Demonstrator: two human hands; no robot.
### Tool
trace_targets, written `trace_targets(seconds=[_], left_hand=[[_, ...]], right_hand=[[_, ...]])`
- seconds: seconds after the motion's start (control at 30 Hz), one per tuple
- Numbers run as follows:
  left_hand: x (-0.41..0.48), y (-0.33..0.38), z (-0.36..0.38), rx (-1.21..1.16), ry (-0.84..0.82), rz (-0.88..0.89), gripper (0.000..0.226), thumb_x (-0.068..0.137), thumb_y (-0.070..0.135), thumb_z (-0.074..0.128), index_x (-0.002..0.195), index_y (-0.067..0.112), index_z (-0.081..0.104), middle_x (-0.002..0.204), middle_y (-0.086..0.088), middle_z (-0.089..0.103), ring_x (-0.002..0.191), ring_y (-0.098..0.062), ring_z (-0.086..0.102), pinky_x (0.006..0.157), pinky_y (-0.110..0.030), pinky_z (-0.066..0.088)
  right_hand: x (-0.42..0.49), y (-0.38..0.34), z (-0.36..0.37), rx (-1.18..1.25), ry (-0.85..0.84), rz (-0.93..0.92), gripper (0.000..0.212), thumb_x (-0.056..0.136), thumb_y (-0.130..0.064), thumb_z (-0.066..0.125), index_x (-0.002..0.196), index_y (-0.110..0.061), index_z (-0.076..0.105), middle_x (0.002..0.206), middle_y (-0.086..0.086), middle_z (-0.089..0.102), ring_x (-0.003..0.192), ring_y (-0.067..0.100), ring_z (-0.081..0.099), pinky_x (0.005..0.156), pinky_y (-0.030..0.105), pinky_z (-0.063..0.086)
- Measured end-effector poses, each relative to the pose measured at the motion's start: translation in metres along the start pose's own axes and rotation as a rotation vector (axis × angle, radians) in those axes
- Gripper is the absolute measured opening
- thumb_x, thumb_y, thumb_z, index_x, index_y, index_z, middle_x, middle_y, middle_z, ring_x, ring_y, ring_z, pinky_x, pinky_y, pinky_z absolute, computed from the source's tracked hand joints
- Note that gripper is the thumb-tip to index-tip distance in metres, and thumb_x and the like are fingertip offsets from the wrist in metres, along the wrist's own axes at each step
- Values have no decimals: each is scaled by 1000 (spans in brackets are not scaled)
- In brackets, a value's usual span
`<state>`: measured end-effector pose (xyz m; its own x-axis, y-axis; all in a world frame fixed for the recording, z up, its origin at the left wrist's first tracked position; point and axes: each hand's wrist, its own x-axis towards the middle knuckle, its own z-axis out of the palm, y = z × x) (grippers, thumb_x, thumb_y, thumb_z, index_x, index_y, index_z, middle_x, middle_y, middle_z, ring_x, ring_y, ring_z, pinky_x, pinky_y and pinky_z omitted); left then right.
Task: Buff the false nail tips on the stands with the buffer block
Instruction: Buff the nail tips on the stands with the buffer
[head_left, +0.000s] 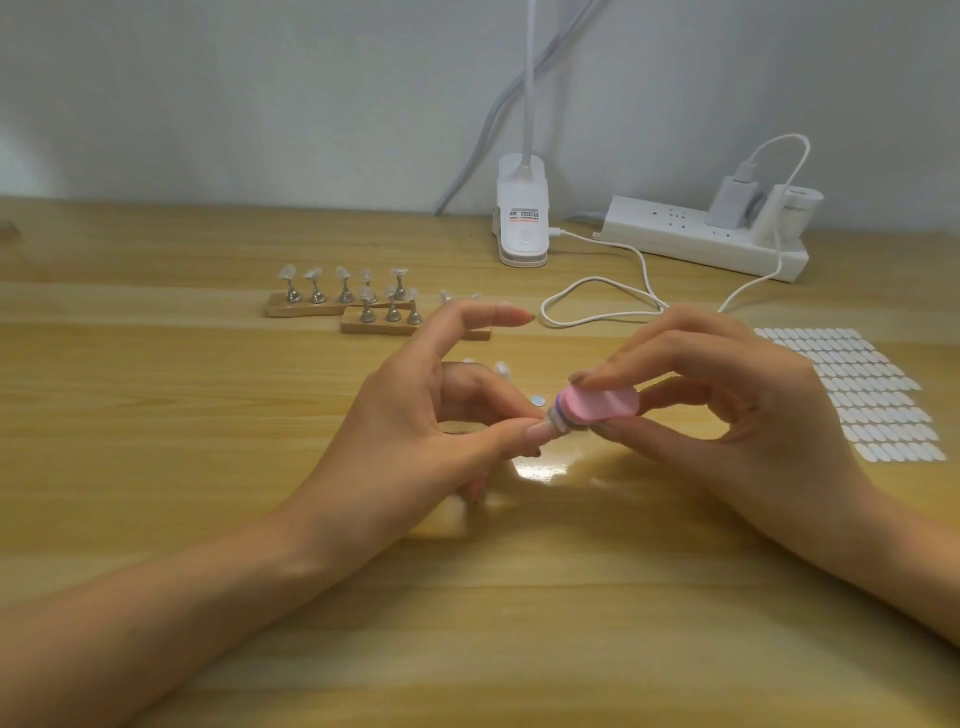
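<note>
My right hand (727, 395) pinches a pink buffer block (605, 402) between thumb and fingers, its pink face turned up. My left hand (436, 415) pinches a small metal nail stand (555, 420) at the block's left end; the block lies against its top, and any nail tip on it is hidden. Behind the hands, two wooden bases (306, 306) (382, 325) hold several metal stands topped with clear false nail tips (314, 274). A few loose tips (501, 369) and a small round disc (538, 400) lie on the table between my hands.
A sheet of white adhesive tabs (857, 389) lies at the right. At the back stand a white clip lamp base (522, 218) and a power strip (701, 239) with chargers, and a white cable (597, 301) loops across the wooden table (156, 415).
</note>
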<state>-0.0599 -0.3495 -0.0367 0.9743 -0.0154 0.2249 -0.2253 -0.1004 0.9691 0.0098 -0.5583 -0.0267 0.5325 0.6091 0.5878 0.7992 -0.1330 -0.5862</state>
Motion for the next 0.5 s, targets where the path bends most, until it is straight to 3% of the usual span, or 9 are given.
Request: trace_targets(seconds=[0.17, 0.27, 0.5], left_hand=[[-1, 1, 1, 43, -6, 37, 56, 78, 17, 81, 123, 35, 54, 76, -5, 74, 68, -32, 68, 44, -25, 46], [-2, 1, 1, 35, -11, 39, 51, 78, 19, 79, 120, 32, 53, 79, -7, 75, 71, -27, 71, 44, -23, 46], [-4, 1, 2, 26, -24, 58, 42, 82, 14, 77, 112, 22, 48, 81, -5, 77, 71, -21, 72, 44, -24, 46]], right_hand=[[-2, 4, 0, 16, 21, -34, 19, 86, -19, 78, 104, -16, 73, 97, 6, 64, 90, 23, 70, 81, 26, 59], [-3, 4, 0, 73, 32, -3, 21, 85, -21, 76, 105, -19, 73, 97, 5, 65, 90, 25, 69, 82, 32, 59], [-3, 0, 2, -53, 12, -80, 17, 87, -26, 73, 103, -20, 73, 91, 7, 66, 86, 22, 67, 76, 39, 52]])
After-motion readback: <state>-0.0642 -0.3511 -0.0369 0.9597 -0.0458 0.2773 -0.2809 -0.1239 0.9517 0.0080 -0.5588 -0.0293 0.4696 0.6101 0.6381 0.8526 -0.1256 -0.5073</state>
